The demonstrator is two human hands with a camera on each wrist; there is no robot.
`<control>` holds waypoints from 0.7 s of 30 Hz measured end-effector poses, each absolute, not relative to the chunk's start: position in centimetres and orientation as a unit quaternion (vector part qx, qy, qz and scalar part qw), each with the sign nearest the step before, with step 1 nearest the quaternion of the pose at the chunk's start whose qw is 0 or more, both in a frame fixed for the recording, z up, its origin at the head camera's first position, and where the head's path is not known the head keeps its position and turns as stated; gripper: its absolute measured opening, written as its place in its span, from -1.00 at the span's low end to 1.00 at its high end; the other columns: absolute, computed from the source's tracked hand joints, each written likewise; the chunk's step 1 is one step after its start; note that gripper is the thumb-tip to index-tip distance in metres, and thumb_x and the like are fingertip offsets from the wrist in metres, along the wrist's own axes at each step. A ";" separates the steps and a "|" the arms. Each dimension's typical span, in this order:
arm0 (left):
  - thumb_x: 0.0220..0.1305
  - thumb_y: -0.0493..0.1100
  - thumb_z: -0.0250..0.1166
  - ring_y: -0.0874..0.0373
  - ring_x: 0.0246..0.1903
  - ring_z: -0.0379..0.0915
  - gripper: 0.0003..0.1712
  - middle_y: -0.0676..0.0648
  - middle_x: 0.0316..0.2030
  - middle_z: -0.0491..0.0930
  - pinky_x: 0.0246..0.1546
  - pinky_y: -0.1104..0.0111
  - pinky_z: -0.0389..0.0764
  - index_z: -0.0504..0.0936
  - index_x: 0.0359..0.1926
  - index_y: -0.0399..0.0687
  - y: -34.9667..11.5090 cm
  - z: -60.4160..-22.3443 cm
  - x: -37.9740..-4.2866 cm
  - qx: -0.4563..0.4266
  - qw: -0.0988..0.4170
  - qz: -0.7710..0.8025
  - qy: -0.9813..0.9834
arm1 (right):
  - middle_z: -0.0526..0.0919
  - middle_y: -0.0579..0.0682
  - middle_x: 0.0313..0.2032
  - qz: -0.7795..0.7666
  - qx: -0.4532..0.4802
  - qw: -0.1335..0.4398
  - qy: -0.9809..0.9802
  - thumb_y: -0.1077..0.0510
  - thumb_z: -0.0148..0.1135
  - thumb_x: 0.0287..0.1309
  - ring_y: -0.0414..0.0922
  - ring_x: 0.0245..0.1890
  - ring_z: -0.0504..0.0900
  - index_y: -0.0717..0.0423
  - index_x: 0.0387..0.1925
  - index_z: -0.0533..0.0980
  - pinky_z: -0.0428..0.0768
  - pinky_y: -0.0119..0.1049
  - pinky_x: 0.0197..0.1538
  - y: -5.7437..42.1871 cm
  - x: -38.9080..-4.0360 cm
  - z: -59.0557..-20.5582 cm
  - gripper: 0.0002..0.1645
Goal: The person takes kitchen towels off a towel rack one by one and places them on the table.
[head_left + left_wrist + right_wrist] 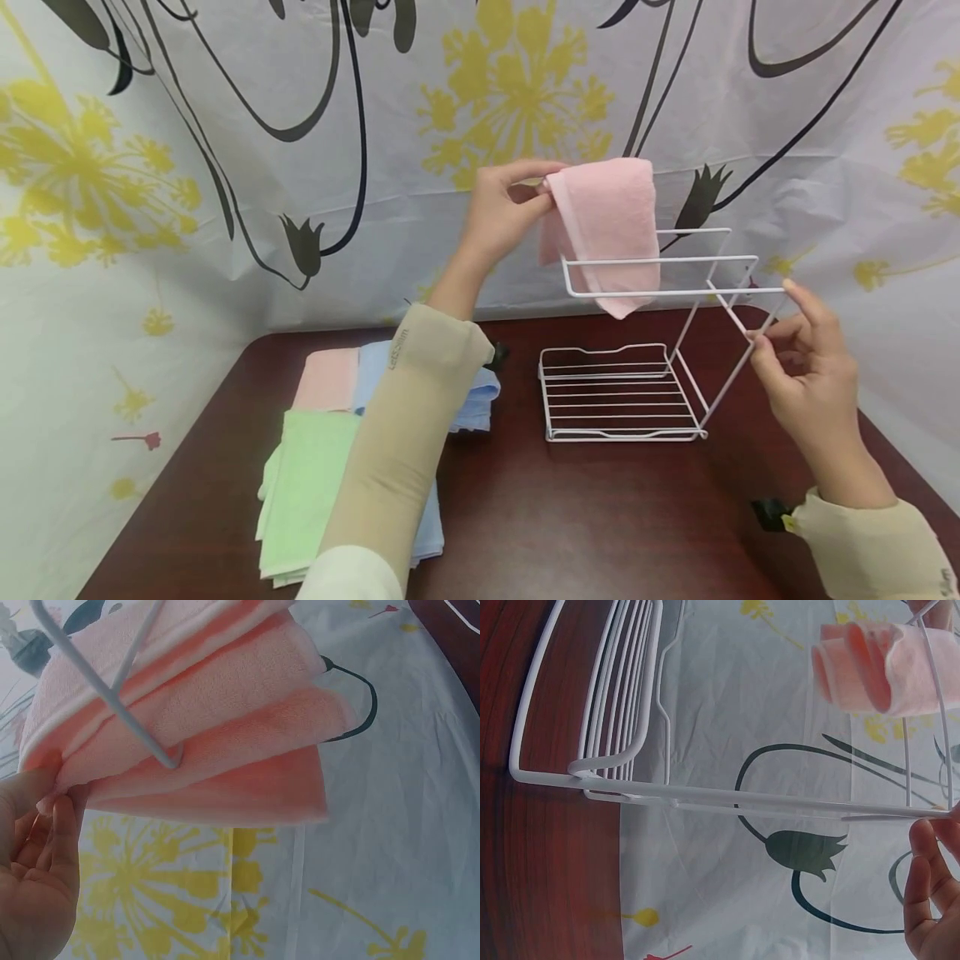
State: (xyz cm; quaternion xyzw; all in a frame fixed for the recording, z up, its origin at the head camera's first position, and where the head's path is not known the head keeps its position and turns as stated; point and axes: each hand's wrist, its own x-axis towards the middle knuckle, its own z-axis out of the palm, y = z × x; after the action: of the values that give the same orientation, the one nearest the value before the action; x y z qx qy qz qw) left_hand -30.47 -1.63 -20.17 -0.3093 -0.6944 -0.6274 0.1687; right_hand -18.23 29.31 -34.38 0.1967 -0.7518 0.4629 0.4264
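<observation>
A folded pink towel hangs at the left end of the top bars of a white wire rack. Two of the bars cross in front of it in the head view. My left hand pinches the towel's upper left corner between thumb and fingers. Several folded layers of the towel show in the left wrist view, behind a bent rack bar. On the other side, my right hand holds the rack's upper right corner, thumb and fingertips on the wire. The rack's slatted base stands on the table.
Left of the rack, green towels, blue towels and a pink towel lie on the dark wooden table, partly hidden by my left sleeve. A floral-patterned sheet hangs close behind the table.
</observation>
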 end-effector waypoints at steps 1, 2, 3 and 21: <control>0.17 -0.54 0.24 0.06 -0.42 0.71 -0.71 -0.34 -0.07 0.69 -0.19 0.35 0.72 0.70 -0.08 -0.43 -1.8 -20.2 -30.4 -0.308 0.170 -0.630 -0.693 | 0.55 -0.43 -0.35 0.463 0.197 0.426 -0.752 0.54 0.07 0.11 -0.59 -0.31 0.63 0.37 0.34 0.24 0.47 -0.79 -0.30 29.3 -18.2 -34.4 -0.29; 0.17 -0.54 0.23 0.06 -0.42 0.71 -0.71 -0.33 -0.08 0.70 -0.19 0.34 0.72 0.70 -0.08 -0.43 -2.0 -20.2 -30.3 -0.306 0.173 -0.632 -0.691 | 0.55 -0.42 -0.35 0.463 0.197 0.426 -0.752 0.54 0.07 0.11 -0.59 -0.31 0.63 0.37 0.34 0.24 0.47 -0.78 -0.30 29.3 -18.2 -34.4 -0.29; 0.16 -0.53 0.23 0.08 -0.42 0.71 -0.71 -0.32 -0.08 0.70 -0.19 0.35 0.72 0.71 -0.08 -0.42 -2.1 -20.1 -30.2 -0.301 0.175 -0.632 -0.692 | 0.56 -0.42 -0.35 0.465 0.197 0.426 -0.750 0.54 0.06 0.11 -0.58 -0.30 0.64 0.38 0.34 0.24 0.47 -0.78 -0.31 29.3 -18.2 -34.4 -0.29; 0.19 -0.47 0.34 0.18 -0.32 0.72 -0.75 -0.31 -0.06 0.70 -0.07 0.23 0.72 0.70 -0.08 -0.44 -6.2 -20.9 -28.5 -0.296 0.236 -0.668 -0.641 | 0.56 -0.44 -0.34 0.456 0.201 0.431 -0.752 0.53 0.07 0.10 -0.59 -0.35 0.61 0.39 0.33 0.24 0.44 -0.78 -0.33 29.3 -18.3 -34.4 -0.30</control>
State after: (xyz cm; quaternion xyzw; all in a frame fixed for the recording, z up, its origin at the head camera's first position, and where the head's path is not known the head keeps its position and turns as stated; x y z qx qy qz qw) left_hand -28.46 -6.22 -20.91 -0.2961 -0.6407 -0.6681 0.2356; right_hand -18.31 29.34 -34.43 0.2006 -0.7520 0.4563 0.4314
